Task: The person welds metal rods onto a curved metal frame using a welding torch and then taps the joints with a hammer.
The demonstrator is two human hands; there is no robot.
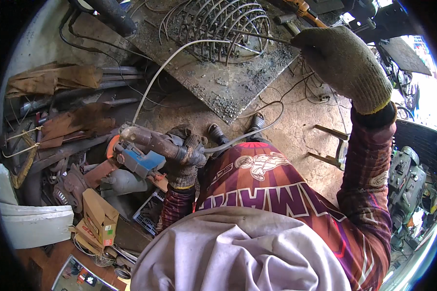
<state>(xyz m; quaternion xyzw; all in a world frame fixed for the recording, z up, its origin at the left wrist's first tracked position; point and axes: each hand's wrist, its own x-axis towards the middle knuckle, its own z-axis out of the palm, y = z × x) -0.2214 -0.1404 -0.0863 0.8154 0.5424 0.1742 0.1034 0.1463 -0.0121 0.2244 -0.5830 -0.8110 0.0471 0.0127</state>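
My left hand (182, 160), in a dirty knit glove, is wrapped round a worn brown welding electrode holder (153, 139). A long pale curved welding rod (161, 69) runs from its jaws to a rounded cage of bent metal rods (218, 29). From the holder's rear end trails a grey cable (257, 132). My right hand (347, 63), gloved too, is closed on a thin dark metal rod (263, 36) whose far end reaches into the cage. Its fingertips are partly hidden by the glove's back. The cage rests on a metal-topped table (206, 87) strewn with dark crumbs.
An orange-handled tool (303, 9) lies at the table's far right. Left are pipes (111, 77), brown cloths (53, 80), a blue-bodied tool (143, 161) and a cardboard box (99, 216). A metal stand (336, 148) and grey machine part (405, 182) sit right. Cables cross the floor.
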